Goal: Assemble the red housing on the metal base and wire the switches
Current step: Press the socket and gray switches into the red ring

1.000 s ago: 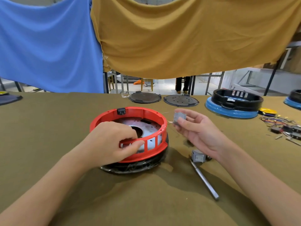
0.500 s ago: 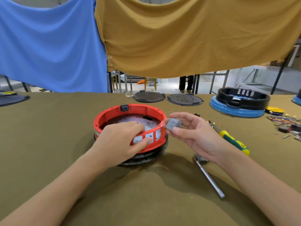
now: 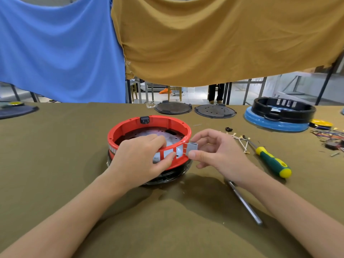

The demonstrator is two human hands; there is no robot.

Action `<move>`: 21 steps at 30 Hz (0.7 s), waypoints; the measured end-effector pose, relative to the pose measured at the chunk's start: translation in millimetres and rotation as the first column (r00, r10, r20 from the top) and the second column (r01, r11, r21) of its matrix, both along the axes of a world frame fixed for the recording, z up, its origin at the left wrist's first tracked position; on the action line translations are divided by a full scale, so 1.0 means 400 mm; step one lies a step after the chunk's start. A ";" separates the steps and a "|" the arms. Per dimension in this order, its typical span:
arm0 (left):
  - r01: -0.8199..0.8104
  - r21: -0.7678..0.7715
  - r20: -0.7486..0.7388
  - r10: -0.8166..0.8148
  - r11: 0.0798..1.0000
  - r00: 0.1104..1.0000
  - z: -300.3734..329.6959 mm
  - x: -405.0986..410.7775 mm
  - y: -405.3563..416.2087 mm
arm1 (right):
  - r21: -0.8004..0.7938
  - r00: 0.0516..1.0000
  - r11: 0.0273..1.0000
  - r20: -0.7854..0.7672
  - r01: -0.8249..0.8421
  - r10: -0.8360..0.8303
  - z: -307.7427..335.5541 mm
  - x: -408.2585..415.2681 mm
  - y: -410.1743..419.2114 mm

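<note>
At the red housing's [image 3: 149,127] near wall on the desk [image 3: 55,146], left hand [image 3: 141,157] is gripping the rim while right hand [image 3: 214,155] is pinching a grey switch [image 3: 192,148] beside the slots, likely risking bent prongs if tilted.

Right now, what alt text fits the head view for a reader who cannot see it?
The right hand pinches a small grey switch against the outer wall of a red housing, while the left hand grips that ring's near rim. A green-and-yellow screwdriver lies to the right on the olive table.
</note>
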State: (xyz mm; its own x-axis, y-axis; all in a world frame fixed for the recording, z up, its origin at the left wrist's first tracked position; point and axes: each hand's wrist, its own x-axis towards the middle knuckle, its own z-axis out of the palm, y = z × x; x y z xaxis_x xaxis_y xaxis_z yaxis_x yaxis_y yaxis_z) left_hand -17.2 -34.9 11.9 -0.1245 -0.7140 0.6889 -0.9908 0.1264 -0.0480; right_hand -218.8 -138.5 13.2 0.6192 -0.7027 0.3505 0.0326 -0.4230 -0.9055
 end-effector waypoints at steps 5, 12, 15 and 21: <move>-0.006 -0.003 -0.004 0.006 1.000 1.000 -0.001 0.000 -0.002 | -0.074 1.000 0.997 -0.024 -0.010 0.008 -0.014 0.006 -0.007; 0.004 0.003 -0.054 -0.004 1.000 0.999 -0.002 0.003 -0.005 | -0.211 0.998 0.977 -0.060 0.008 -0.021 -0.028 0.010 -0.014; 0.015 -0.004 -0.056 -0.015 1.000 0.998 -0.002 0.004 -0.005 | -0.153 0.999 0.987 -0.017 -0.048 0.046 -0.028 0.011 -0.014; 0.022 -0.007 -0.054 -0.022 1.000 0.998 -0.004 0.011 -0.008 | -0.145 0.997 0.987 -0.044 -0.068 0.062 -0.026 0.011 -0.010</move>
State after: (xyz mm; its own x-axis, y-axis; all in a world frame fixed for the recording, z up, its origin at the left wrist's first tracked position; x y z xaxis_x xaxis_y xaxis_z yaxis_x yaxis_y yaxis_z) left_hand -12.8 -38.0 10.3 -0.1023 -0.7074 0.6994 -0.9890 0.1480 0.0051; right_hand -214.5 -142.5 2.9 0.6769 -0.6037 0.4210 0.0300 -0.5489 -0.8353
